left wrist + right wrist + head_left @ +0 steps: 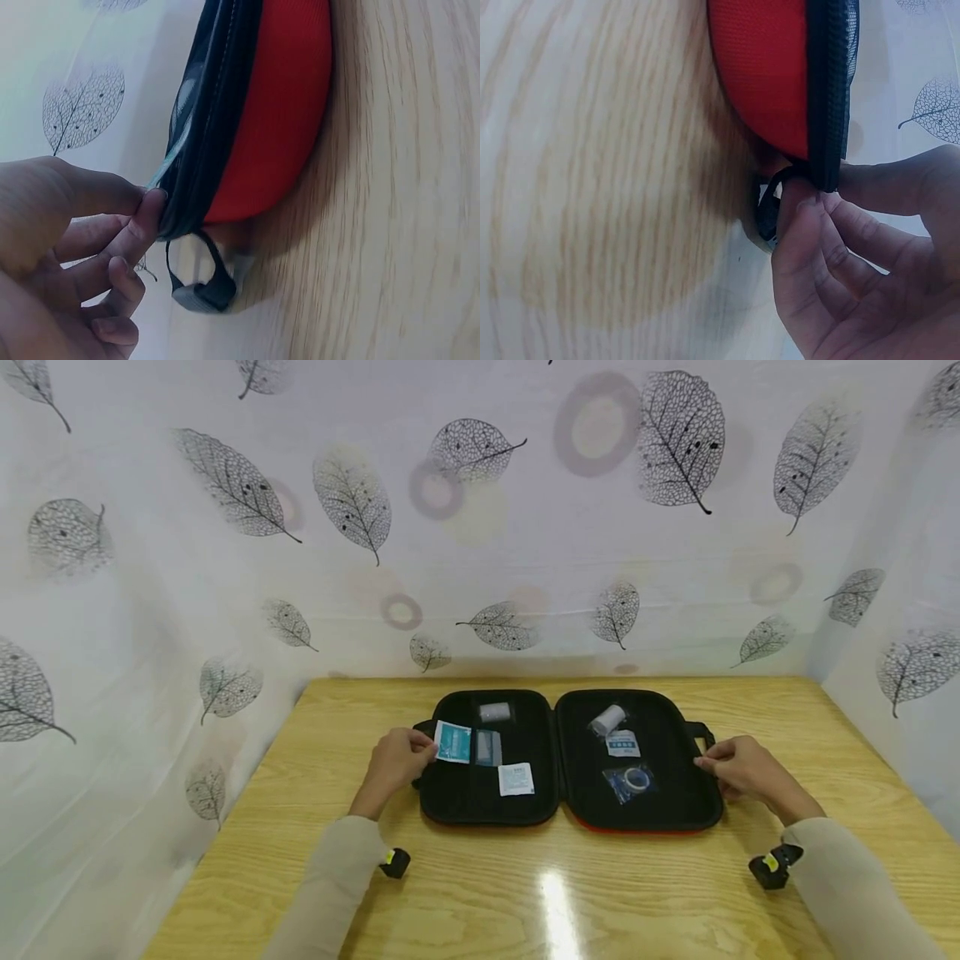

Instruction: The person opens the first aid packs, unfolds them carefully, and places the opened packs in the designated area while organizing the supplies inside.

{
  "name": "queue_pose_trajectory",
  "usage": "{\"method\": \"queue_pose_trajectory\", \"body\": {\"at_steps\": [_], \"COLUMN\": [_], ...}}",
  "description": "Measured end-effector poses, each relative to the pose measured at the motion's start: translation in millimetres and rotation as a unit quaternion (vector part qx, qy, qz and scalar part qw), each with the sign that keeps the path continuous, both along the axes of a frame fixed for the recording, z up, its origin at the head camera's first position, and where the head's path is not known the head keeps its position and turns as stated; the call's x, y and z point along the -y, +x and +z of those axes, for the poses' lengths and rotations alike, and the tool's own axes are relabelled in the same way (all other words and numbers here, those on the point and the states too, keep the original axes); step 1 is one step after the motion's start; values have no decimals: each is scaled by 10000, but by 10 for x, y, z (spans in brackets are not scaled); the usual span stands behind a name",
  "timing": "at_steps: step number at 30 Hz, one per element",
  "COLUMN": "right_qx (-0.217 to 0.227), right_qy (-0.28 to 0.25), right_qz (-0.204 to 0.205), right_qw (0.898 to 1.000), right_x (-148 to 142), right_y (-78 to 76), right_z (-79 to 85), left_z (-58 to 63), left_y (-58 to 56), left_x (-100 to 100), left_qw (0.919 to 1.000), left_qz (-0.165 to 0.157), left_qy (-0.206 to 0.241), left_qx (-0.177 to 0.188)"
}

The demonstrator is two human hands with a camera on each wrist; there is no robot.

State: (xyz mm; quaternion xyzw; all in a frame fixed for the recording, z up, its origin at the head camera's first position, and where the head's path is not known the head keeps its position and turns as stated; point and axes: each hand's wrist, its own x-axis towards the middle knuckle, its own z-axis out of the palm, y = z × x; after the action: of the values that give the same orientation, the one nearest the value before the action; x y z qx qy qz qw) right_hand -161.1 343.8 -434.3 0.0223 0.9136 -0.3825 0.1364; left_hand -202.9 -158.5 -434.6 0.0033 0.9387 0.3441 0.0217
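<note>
A red-shelled case with a black lining (675,785) lies spread open on the table, its two halves side by side. At the left half's outer edge, my left hand (397,760) pinches a teal-and-white packet (453,742) by its left end. The left wrist view shows that packet edge-on between thumb and index finger, right at the case's rim. My right hand (750,768) grips the rim of the right half beside the carry handle (701,732). In the right wrist view, thumb and fingers lie on either side of the black zipper edge (826,97).
In the left half are a white roll (494,712), a clear packet (488,748) and a white sachet (516,779). The right half holds another wrapped roll (608,719), a blue-and-white packet (622,744) and a bagged ring-shaped roll (636,780). A leaf-print curtain (525,568) surrounds the wooden table (480,885).
</note>
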Motion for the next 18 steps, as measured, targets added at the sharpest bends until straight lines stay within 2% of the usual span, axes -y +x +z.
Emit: {"method": "queue_pose_trajectory", "body": {"at_steps": [6,18], "right_qx": [31,59], "right_qy": [-11,-72], "right_qz": [-19,-87], "right_qw": [10000,9999], "right_x": [-4,-22], "right_y": [-4,-12], "right_z": [1,-21], "left_z": [-25,-54], "left_y": [-21,-41], "left_x": [-109,-302], "left_qw": [9987,9963], "left_qz": [-90,-327], "left_qy": [-416,-610], "left_qx": [-266,-504]}}
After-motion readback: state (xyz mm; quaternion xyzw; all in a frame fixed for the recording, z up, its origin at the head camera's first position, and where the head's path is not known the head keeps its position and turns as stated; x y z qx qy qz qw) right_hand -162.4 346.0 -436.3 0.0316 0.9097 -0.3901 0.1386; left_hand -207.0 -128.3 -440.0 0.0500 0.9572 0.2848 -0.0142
